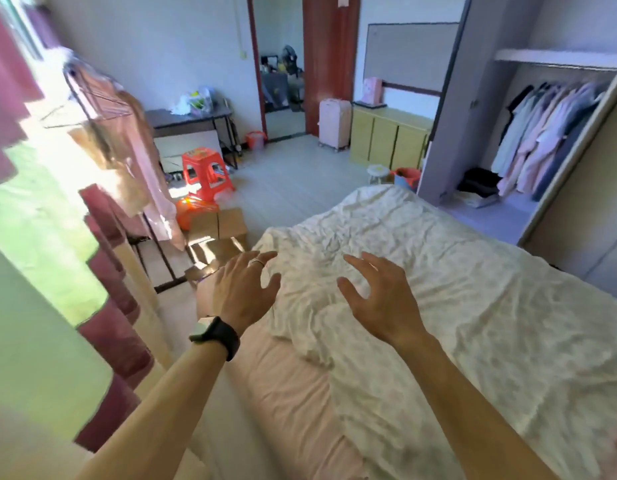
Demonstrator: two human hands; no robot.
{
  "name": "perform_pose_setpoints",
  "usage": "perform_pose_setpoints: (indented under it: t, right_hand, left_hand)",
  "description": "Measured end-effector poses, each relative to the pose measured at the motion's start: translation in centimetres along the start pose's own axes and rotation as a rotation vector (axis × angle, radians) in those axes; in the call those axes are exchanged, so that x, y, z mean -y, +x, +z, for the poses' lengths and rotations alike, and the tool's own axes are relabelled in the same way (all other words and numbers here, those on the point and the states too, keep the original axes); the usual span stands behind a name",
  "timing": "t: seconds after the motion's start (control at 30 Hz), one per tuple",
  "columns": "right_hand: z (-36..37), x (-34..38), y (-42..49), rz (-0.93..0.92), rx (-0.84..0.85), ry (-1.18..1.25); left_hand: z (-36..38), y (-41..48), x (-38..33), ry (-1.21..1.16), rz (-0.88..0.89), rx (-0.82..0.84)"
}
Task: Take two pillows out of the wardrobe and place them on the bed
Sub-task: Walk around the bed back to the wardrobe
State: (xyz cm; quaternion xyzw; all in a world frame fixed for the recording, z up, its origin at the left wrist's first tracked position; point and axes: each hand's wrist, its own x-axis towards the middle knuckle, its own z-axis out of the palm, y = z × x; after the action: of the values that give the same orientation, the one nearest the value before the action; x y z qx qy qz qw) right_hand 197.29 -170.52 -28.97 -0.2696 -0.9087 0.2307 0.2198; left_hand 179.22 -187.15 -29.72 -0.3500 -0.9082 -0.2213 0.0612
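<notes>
The bed [490,323] fills the lower right, covered with a crumpled cream quilt over a pink sheet. Both my hands hover above its near left part. My left hand [241,289], with a ring and a black wristwatch, has its fingers spread and holds nothing. My right hand [379,292] is likewise open and empty, about a hand's width to the right. The open wardrobe [473,109] stands at the far right beyond the bed, with hanging clothes [542,133] and folded dark clothes on its floor. No pillow shows in view.
A clothes rack [106,133] with garments, cardboard boxes [217,230] and a red plastic stool [205,171] crowd the left of the bed. Curtains [40,202] hang at the left. A pink suitcase [334,123], yellow cabinet [390,136] and doorway lie beyond.
</notes>
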Motion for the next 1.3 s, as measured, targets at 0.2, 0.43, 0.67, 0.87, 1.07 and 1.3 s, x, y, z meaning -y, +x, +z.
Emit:
perform_pose_setpoints:
  t: [0.2, 0.43, 0.67, 0.87, 1.07, 1.3]
  right_hand:
    - [5.0, 7.9, 7.0, -0.202, -0.015, 0.032]
    - [12.7, 13.6, 17.4, -0.312, 0.044, 0.091]
    - [20.0, 18.1, 28.8, -0.380, 0.113, 0.114]
    - [26.7, 21.3, 36.5, -0.389, 0.193, 0.078]
    - [33.6, 25.7, 44.7, -0.398, 0.166, 0.056]
    - [40.7, 31.6, 53.6, -0.354, 0.168, 0.034]
  left_hand:
    - [-4.8, 1.8, 8.4, 0.018, -0.133, -0.136]
    - [-7.3, 8.7, 17.7, 0.059, -0.309, -0.181]
    - [-7.6, 16.9, 24.8, 0.105, -0.417, -0.192]
    - [-7.3, 24.3, 30.8, 0.098, -0.420, -0.200]
    - [-7.0, 32.8, 39.1, 0.096, -0.386, -0.181]
    - [-8.7, 42.3, 48.9, 0.088, -0.343, -0.169]
